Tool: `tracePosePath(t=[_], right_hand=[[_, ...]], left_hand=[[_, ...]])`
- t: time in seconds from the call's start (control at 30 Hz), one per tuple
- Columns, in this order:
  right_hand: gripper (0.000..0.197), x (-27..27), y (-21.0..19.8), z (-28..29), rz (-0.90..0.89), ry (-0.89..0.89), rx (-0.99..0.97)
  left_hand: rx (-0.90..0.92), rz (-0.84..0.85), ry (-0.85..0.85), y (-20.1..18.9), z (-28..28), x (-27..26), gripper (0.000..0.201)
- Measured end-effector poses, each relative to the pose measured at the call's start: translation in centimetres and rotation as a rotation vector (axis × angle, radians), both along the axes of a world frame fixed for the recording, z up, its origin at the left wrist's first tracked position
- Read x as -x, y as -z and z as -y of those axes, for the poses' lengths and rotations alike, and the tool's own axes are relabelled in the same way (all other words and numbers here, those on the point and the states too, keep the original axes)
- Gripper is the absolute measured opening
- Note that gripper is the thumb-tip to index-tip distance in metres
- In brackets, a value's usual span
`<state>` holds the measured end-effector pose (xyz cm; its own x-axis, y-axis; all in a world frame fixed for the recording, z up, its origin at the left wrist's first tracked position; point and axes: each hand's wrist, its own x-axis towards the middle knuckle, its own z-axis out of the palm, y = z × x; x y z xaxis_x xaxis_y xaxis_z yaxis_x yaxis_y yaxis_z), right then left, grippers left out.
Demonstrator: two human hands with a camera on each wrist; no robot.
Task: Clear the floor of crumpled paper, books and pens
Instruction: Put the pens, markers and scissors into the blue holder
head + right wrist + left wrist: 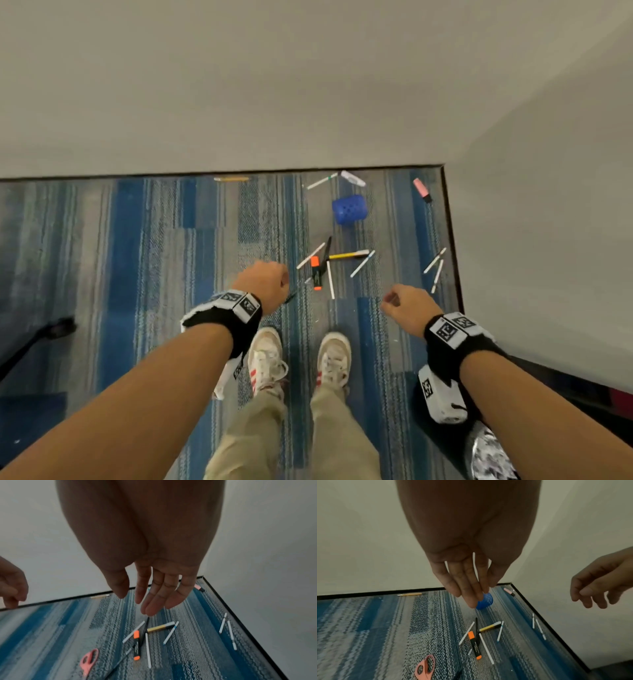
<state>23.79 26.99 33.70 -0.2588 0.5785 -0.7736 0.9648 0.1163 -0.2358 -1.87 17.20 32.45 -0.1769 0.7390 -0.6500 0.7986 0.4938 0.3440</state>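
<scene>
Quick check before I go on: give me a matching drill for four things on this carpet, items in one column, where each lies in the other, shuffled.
Items:
1. blue pen cup
2. pink highlighter
3. orange highlighter
4. pencil

Places:
A. in the pen cluster nearest the shoes
B. in the corner by the right-hand wall
C. along the far wall, alone, left of the rest
D. on its side, between the pen cluster and the far wall

Pairs: 1-D, 2-B, 3-A, 4-C

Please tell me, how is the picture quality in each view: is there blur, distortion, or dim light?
Head view: wide-angle bending curves the wall edge, and the pens near the blue cup look soft. Left wrist view: dim, the left hand dark, the carpet grainy. Right wrist view: dim, the right hand slightly blurred, the floor noisy.
</scene>
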Motion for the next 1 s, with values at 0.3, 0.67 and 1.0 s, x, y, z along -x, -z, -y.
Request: tracePosePath(t=[0.3, 0.67, 1.0], right_hand=[[0.024, -0.7, 30.0, -4.6, 0.020, 0.071, -0.092], [0.031, -1.4, 43.5, -10.0, -0.102, 0.251, -0.284], [0.036, 2.0, 32.9, -12.8, -0.118, -0.208, -0.286]], left_hand=[[0.094, -0.011, 0.178, 28.2, -6.9, -7.1, 0.033], [0.045, -0.121, 0.037, 41.1, -6.8, -14.3, 0.029], [-0.244, 0.261, -0.203, 37.5, -9.3, -8.7, 0.031]])
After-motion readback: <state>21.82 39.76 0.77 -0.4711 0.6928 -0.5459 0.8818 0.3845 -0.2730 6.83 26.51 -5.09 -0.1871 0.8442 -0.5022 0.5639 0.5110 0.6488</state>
